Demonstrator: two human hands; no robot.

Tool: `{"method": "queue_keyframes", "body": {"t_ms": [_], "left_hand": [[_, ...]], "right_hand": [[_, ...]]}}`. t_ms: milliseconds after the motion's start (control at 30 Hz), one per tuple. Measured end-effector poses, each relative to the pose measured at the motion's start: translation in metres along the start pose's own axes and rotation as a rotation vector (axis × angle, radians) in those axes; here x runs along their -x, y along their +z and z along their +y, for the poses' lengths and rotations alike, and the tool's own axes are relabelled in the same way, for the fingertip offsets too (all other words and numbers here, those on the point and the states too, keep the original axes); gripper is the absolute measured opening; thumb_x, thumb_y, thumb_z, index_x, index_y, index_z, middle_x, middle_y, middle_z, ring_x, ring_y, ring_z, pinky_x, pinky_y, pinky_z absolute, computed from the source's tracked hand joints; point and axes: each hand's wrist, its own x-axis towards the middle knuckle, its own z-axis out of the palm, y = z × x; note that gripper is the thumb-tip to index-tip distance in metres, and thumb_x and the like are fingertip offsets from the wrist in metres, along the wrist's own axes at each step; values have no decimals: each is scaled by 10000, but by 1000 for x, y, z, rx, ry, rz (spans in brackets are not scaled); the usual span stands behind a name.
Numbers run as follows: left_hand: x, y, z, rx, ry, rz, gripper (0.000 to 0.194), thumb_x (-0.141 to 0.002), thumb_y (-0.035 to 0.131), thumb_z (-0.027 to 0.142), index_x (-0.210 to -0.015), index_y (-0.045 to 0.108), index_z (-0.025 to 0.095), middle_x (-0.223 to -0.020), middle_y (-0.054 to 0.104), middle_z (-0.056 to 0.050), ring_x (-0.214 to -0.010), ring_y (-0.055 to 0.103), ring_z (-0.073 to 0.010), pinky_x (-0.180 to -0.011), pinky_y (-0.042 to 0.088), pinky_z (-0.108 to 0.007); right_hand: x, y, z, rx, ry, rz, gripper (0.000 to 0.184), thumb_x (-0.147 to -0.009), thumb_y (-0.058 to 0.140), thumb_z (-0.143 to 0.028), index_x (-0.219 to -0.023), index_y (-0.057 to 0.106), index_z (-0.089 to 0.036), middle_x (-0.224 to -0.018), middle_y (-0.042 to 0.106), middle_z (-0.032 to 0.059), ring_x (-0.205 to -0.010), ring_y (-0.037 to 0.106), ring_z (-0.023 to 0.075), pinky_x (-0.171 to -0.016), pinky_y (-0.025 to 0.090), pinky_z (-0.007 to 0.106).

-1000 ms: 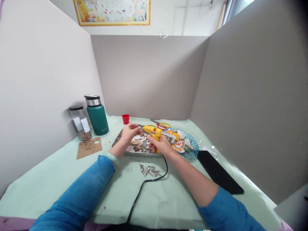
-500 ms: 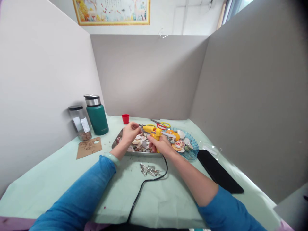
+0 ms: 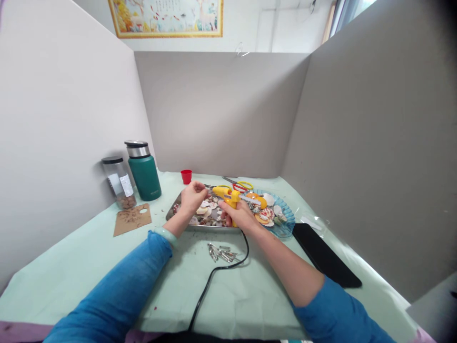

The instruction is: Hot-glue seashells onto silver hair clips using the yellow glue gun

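My right hand (image 3: 241, 215) is wrapped round the handle of a yellow hot glue gun (image 3: 228, 194), a white glue stick (image 3: 250, 200) jutting from its back. The nozzle points left toward my left hand (image 3: 193, 196), whose thumb and fingers are pinched on something too small to make out. Both hands are over a metal tray (image 3: 210, 229) of small seashells (image 3: 205, 209). A black cord (image 3: 214, 270) runs from the gun to the table's front edge. Nearer me lies a small pile of silver metal clips or pins (image 3: 223, 253).
Right of the tray stands a blue glass plate (image 3: 290, 221) of larger shells, with a black flat slab (image 3: 326, 255) beyond. Scissors (image 3: 243, 186) and a red cup (image 3: 186, 176) sit behind. At left are a green bottle (image 3: 144, 176), a jar (image 3: 119, 183) and a brown board (image 3: 132, 220).
My left hand has shifted very slightly, still close to the nozzle. The glue gun and my right hand look unmoved.
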Motion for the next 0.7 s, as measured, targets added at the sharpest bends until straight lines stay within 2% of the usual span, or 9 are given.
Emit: {"method": "queue_keyframes", "body": {"t_ms": [333, 467, 700], "left_hand": [[4, -4, 11, 235, -202, -97, 261, -633, 711, 111, -797, 510, 140, -574, 610, -4, -535, 654, -162, -565, 521, -263], [2, -6, 12, 316, -301, -144, 251, -628, 712, 65, -789, 529, 123, -567, 606, -9, -513, 636, -144, -575, 528, -264], [-1, -8, 11, 404, -422, -154, 171, -660, 688, 36, -766, 578, 112, -557, 624, -38, -537, 636, -136, -581, 532, -246]], "right_hand": [[1, -1, 1, -12, -10, -11, 420, -813, 570, -519, -616, 602, -149, -390, 508, -23, -351, 461, 81, -410, 371, 202], [0, -1, 2, -15, -19, -13, 438, -813, 564, -533, -607, 603, -150, -390, 505, -24, -349, 458, 80, -416, 374, 203], [-1, -2, 7, -10, -37, -27, 444, -817, 558, -547, -620, 613, -153, -400, 516, -18, -365, 473, 88, -428, 383, 206]]}}
